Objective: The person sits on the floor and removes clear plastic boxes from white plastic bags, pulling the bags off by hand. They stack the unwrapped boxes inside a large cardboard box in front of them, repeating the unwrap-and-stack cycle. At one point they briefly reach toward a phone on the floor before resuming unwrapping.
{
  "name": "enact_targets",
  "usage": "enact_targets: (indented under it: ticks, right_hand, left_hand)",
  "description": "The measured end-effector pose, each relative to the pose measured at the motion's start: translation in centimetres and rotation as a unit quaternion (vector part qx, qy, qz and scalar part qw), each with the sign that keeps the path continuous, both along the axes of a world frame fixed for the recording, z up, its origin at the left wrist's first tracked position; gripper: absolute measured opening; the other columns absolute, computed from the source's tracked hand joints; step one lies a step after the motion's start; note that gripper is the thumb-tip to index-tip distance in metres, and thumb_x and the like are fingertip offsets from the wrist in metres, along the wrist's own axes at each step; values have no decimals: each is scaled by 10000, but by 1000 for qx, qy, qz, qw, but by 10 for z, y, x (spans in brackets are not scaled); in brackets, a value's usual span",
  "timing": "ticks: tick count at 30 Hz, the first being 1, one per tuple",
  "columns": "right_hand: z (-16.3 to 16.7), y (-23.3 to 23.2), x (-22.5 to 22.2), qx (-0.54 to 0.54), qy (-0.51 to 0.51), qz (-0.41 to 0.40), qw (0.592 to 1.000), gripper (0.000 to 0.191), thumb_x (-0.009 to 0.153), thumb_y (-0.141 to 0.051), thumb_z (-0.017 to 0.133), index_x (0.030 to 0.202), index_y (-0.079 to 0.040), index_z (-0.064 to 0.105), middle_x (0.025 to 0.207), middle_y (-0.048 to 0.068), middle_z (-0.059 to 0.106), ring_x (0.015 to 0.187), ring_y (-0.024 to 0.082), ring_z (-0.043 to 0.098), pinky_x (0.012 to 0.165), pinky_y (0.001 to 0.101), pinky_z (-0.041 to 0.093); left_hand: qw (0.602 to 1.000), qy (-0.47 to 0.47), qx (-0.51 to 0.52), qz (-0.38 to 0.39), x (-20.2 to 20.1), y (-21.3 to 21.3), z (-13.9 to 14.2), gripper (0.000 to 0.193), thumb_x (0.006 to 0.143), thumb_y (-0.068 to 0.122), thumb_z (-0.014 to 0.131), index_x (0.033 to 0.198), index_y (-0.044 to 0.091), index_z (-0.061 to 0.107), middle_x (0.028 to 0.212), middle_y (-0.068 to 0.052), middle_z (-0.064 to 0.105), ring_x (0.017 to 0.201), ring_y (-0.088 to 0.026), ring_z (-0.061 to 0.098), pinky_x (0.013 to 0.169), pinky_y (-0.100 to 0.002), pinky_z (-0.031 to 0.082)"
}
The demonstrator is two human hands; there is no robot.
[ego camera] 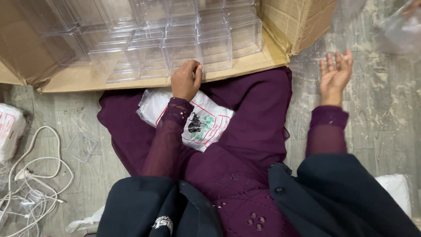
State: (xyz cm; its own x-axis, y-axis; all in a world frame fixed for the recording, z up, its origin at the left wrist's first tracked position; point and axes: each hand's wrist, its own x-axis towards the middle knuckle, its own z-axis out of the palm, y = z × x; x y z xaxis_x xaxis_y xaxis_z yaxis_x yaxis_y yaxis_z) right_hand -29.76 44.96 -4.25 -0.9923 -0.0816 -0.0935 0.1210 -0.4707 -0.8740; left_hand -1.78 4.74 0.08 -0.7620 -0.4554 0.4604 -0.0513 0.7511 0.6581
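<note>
My left hand (pixel 186 79) rests with curled fingers at the front edge of a cardboard box flap (pixel 131 79), just below rows of clear plastic boxes (pixel 175 41). Whether it grips anything I cannot tell. Under its wrist, on my purple-clothed lap, lies a white printed plastic packet (pixel 206 123). My right hand (pixel 335 74) is raised over the grey floor to the right, palm open, fingers spread and holding nothing.
The big cardboard carton (pixel 298 19) lies open on its side ahead. A single clear lid (pixel 82 145) and tangled white cables (pixel 30 175) lie on the floor at left. White packets sit at far left (pixel 8 131) and lower right (pixel 397 188).
</note>
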Motion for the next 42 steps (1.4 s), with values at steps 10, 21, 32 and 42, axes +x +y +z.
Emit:
enact_targets:
  ticks: [10,21,32,42]
  right_hand:
    - [51,-126,153,416,408,9,813,125,1057,-94,644,1115,-26,732,1119,100,701,1066,184,662,945,295,524]
    - [-13,-207,221,433,437,295,731,397,982,-262,719,1301,-29,675,1289,185,643,1183,351,623,997,436,517]
    - [-26,-222,229,510,430,275,693,453,829,-226,791,1236,-60,682,1073,158,587,1039,355,552,912,462,461]
    - [-22,-224,229,512,412,274,702,365,858,-209,785,1192,-91,698,936,72,612,926,296,570,819,442,468]
  left_hand:
    - [999,-8,22,-32,7,-5,4,82,968,159,678,913,101,658,839,-45,657,638,-230,613,608,-374,476]
    - [996,21,69,-58,16,-10,1,123,997,179,656,929,77,662,834,-61,636,645,-211,612,610,-353,473]
    - [973,146,97,148,92,-47,4,128,1045,119,587,1102,54,682,1013,-100,698,889,-219,676,794,-345,547]
    - [972,-128,36,195,149,-58,-9,438,806,256,849,1128,24,664,1009,-169,646,835,-355,662,728,-453,530]
